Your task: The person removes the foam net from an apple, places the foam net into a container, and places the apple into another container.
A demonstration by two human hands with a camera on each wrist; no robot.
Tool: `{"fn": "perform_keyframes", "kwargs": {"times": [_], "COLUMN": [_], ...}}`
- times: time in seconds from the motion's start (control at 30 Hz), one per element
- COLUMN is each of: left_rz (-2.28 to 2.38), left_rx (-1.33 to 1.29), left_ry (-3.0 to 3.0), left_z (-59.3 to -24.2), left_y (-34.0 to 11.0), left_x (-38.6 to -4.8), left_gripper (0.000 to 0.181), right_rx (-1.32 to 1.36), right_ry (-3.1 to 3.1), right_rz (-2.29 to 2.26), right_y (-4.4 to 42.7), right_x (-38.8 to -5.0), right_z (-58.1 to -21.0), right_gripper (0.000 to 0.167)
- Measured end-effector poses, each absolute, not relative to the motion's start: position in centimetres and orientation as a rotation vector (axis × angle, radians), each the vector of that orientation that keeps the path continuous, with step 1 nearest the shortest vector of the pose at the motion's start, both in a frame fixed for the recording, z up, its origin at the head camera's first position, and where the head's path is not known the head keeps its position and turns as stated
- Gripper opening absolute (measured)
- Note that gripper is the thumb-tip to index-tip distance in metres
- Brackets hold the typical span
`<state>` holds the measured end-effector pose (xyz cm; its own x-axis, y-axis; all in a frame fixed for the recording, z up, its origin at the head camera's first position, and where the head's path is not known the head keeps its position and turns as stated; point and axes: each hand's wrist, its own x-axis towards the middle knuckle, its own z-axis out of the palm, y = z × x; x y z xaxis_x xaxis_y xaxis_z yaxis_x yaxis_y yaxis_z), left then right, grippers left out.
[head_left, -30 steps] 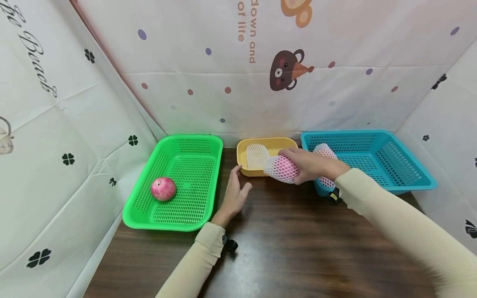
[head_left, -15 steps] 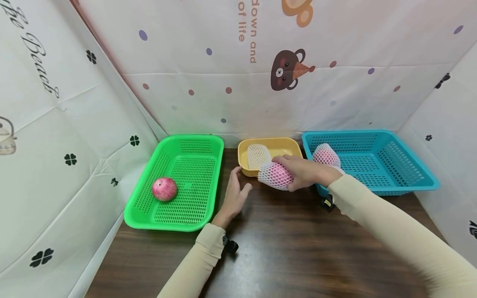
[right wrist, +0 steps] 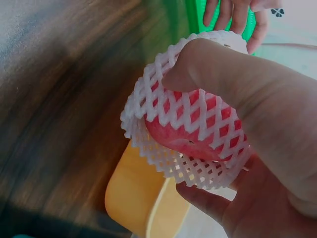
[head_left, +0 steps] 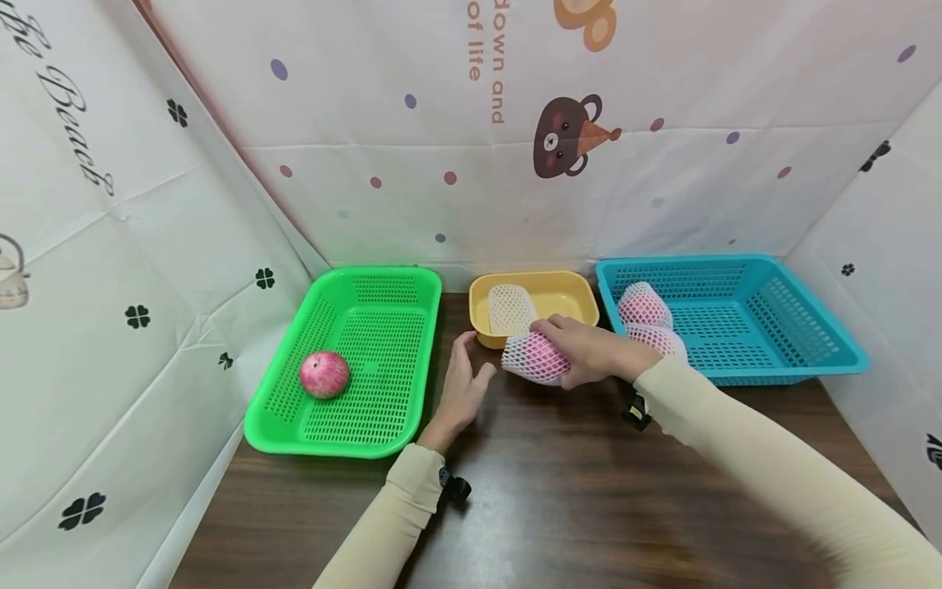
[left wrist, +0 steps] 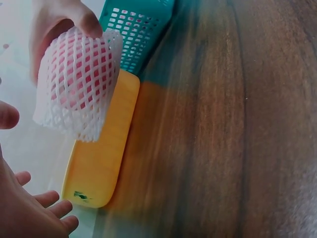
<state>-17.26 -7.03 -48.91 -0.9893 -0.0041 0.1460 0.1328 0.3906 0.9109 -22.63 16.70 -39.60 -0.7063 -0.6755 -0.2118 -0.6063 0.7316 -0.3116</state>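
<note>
My right hand (head_left: 585,352) grips an apple (head_left: 540,357) in a white foam net, held in front of the yellow tub (head_left: 559,307). In the right wrist view the thumb lies across the net (right wrist: 148,106) and the red skin shows through its open end. Just left of the apple, my left hand (head_left: 461,388) has its fingers spread and holds nothing. An empty-looking white foam net (head_left: 510,307) lies in the tub. A bare pink apple (head_left: 325,375) sits in the green basket (head_left: 368,442).
At the right a blue basket (head_left: 780,319) holds two netted apples, one at the back (head_left: 644,305) and one nearer (head_left: 657,337). The dark wooden table (head_left: 574,491) stretches in front. A printed cloth (head_left: 331,98) hangs behind and at the sides.
My right hand has carried the netted apple left and toward me, from beside the blue basket toward the left hand. The left hand has stayed nearly still.
</note>
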Motion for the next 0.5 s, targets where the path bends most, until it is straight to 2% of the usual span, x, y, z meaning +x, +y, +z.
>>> {"fn": "perform_keyframes", "kwargs": {"times": [0.5], "left_rz": [-1.703], "left_rx": [-0.104], "left_ry": [-2.523], "left_z": [-49.2], "left_y": [-6.9], "left_x": [-16.7], "left_gripper": [0.067], "right_rx": [-1.095], "right_ry": [2.651], "right_rz": [-0.362], "right_y": [15.6], "right_x": [-22.6], "right_z": [-41.9], "right_gripper": [0.100]}}
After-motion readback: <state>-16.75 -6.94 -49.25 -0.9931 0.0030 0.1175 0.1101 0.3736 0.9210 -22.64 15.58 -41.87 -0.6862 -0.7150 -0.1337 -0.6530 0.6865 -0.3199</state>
